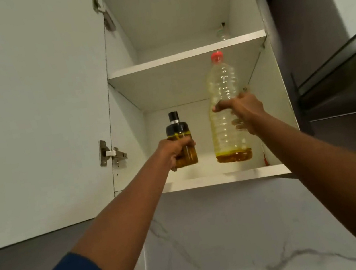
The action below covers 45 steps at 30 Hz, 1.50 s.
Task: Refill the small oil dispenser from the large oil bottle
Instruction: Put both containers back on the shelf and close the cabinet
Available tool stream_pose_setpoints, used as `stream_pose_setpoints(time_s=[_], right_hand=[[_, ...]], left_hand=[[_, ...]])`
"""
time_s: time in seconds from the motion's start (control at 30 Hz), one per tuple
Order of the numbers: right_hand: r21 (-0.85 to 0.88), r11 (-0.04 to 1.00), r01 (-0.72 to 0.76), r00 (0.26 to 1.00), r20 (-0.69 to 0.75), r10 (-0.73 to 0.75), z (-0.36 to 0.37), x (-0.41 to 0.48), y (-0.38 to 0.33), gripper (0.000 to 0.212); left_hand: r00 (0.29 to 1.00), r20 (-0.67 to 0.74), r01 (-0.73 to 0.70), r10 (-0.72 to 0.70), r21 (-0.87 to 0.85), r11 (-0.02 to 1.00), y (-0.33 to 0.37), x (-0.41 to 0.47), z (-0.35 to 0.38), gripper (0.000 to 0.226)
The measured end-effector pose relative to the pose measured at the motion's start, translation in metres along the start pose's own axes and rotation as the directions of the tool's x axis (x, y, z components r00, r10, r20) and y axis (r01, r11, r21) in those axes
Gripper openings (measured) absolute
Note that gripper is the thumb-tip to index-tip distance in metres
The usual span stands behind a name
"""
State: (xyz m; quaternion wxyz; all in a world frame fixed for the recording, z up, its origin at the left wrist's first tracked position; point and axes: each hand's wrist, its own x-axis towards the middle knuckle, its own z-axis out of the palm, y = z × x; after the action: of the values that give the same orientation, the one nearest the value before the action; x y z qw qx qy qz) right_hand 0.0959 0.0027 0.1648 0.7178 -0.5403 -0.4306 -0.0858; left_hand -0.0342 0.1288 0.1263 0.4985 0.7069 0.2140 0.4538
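Both arms reach up into an open white wall cabinet. My left hand (pixel 176 150) grips the small oil dispenser (pixel 180 132), a squat clear jar with a black pump top, nearly full of amber oil. My right hand (pixel 242 113) wraps around the middle of the large oil bottle (pixel 223 95), a tall ribbed clear plastic bottle with a red cap and only a shallow layer of oil at its base. Both stand upright at the lowest shelf (pixel 225 177); whether they rest on it or hang just above it is unclear.
The cabinet door (pixel 32 106) stands open at the left, with metal hinges on its inner edge. A small clear glass object (pixel 222 33) sits at the back right of the middle shelf. A dark range hood (pixel 338 76) juts out at the right. Marble-patterned wall lies below.
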Motion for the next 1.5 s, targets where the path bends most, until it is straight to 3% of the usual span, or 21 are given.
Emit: stream_pose_setpoints(time_s=[0.13, 0.3, 0.77, 0.97, 1.1, 1.2, 1.4, 1.5], right_hand=[[-0.038, 0.999, -0.015, 1.0, 0.002, 0.015, 0.012, 0.024, 0.031, 0.06], [-0.08, 0.995, -0.052, 0.998, 0.018, 0.054, 0.023, 0.043, 0.054, 0.066], [-0.171, 0.984, -0.047, 0.996, 0.069, 0.059, 0.028, 0.051, 0.072, 0.07], [-0.201, 0.978, -0.058, 0.997, 0.038, 0.067, 0.03, 0.044, 0.071, 0.074], [-0.375, 0.927, 0.015, 0.997, -0.068, -0.044, 0.037, 0.021, 0.061, 0.098], [-0.385, 0.914, 0.132, 0.975, -0.114, -0.188, 0.05, -0.012, 0.043, 0.093], [-0.251, 0.916, 0.313, 0.948, 0.03, -0.315, 0.096, -0.105, -0.017, 0.083], [-0.158, 0.915, 0.371, 0.927, 0.117, -0.355, 0.122, -0.159, -0.05, 0.081]], left_hand=[[0.999, 0.024, 0.037, -0.039, 0.072, 0.997, -0.013, 0.024, 0.015, 0.038], [0.997, 0.03, 0.066, -0.071, 0.143, 0.988, -0.02, 0.041, 0.028, 0.051], [0.982, 0.019, 0.18, -0.187, 0.188, 0.965, -0.028, 0.045, 0.041, 0.031], [0.978, 0.025, 0.192, -0.206, 0.272, 0.943, -0.022, 0.029, 0.04, 0.065], [0.994, -0.102, 0.04, -0.022, 0.179, 0.983, -0.017, 0.009, 0.029, 0.065], [0.955, -0.26, -0.085, 0.143, 0.221, 0.972, -0.012, -0.014, 0.014, 0.075], [0.825, -0.419, -0.241, 0.379, 0.345, 0.907, -0.003, -0.103, -0.04, 0.079], [0.695, -0.539, -0.28, 0.476, 0.406, 0.87, -0.004, -0.159, -0.078, 0.071]])
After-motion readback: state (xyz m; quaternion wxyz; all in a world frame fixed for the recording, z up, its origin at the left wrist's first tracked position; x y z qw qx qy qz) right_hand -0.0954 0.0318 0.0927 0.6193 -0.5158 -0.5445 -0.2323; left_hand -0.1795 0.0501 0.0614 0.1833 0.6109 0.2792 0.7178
